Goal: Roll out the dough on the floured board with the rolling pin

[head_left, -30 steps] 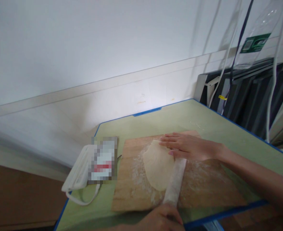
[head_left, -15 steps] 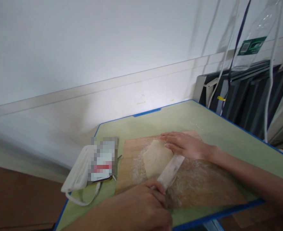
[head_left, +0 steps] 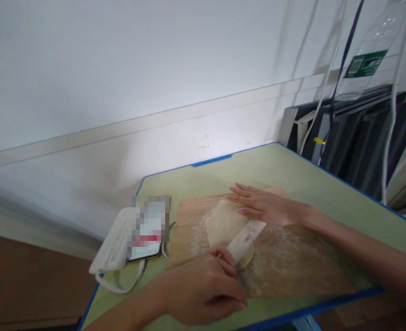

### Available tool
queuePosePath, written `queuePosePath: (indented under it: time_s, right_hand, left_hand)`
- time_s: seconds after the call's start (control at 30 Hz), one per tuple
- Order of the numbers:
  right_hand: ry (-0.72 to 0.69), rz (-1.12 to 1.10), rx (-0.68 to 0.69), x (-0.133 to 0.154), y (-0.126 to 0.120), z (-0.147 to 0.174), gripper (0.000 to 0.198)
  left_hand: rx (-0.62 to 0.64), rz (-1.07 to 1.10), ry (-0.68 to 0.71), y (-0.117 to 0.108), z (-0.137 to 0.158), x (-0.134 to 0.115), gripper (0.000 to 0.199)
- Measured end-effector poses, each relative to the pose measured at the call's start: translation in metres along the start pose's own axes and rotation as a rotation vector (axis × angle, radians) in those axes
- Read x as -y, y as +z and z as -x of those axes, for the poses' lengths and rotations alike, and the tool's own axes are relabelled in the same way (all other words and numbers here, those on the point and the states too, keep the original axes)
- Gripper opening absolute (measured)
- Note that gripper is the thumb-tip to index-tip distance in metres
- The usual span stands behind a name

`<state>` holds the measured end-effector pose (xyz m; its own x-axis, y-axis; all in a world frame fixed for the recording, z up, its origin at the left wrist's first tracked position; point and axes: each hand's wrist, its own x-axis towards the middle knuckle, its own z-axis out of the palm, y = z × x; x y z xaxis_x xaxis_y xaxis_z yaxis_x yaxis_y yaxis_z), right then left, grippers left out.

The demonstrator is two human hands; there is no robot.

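A flattened piece of dough [head_left: 225, 223] lies on a floured wooden board [head_left: 285, 257]. My left hand [head_left: 208, 285] is closed around the end of a knife [head_left: 246, 240]; its handle is hidden in my fingers. The knife's flat, flour-whitened blade slants across the dough, which shows on both sides of it. My right hand [head_left: 261, 204] is open, fingers spread over the dough's far edge, its palm close by the blade's far end. Whether the palm touches the blade, I cannot tell.
Left of the board, a phone with a blurred screen [head_left: 149, 230] leans on a white object with a strap [head_left: 111, 243]. The green table [head_left: 196, 181] has a blue edge and meets a white wall. At right, cords hang beside a clear bottle [head_left: 366, 64] and dark panels [head_left: 354, 142].
My right fingers have lifted and spread slightly. My left hand has shifted a little up and left with the knife, and more dough shows on the blade's near side.
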<state>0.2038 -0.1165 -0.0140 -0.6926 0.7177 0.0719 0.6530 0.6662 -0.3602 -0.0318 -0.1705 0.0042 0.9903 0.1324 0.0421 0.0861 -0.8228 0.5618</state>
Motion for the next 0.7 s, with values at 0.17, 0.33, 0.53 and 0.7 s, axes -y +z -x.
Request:
queuePosePath:
  time_s: [0.17,0.33,0.53,0.7]
  right_hand:
    - [-0.044,-0.012,0.022,0.001,-0.001,0.001,0.055]
    - [-0.034,0.026,0.031,0.005,-0.006,0.002,0.057]
    - [-0.028,0.061,0.03,0.007,-0.007,0.002,0.056]
    - [-0.036,0.089,0.04,0.007,-0.007,0.0,0.056]
  left_hand:
    - [0.019,-0.071,0.024,0.008,-0.005,-0.004,0.012]
    - [0.066,-0.161,0.041,0.016,-0.009,-0.011,0.007]
    - [0.066,-0.226,-0.03,0.02,-0.014,-0.024,0.01]
    - [0.1,-0.254,0.029,0.027,-0.011,-0.021,0.012]
